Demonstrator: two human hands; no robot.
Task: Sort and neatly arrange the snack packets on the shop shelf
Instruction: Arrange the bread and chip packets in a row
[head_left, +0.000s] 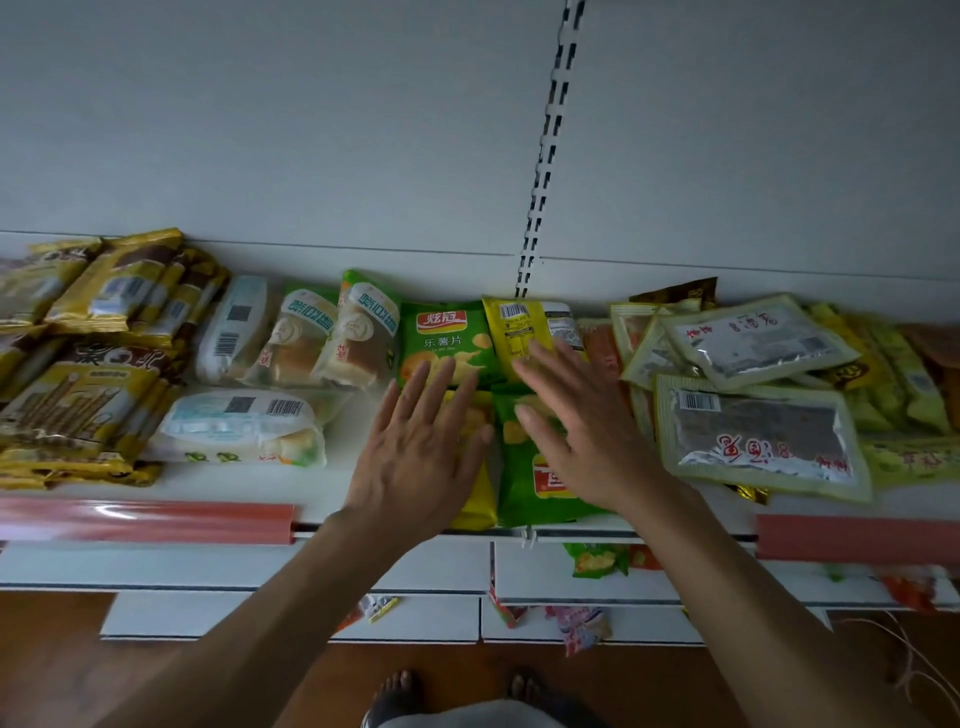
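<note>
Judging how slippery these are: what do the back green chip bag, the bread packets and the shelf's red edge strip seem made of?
Green chip bag: likely printed plastic or foil-lined film, smooth; puffed and creased. Bread packets: thin clear plastic film; the bread shows through. Red edge strip: probably rigid glossy plastic; a bright reflection streaks it.

A pale grey back panel (311, 130), split by a slotted upright (548, 156), rises behind a white shelf (260, 480) edged with red strips (156, 519) in dim, cool light. Lower shelves (260, 566) step out beneath it above a brown wooden floor (78, 675).
</note>
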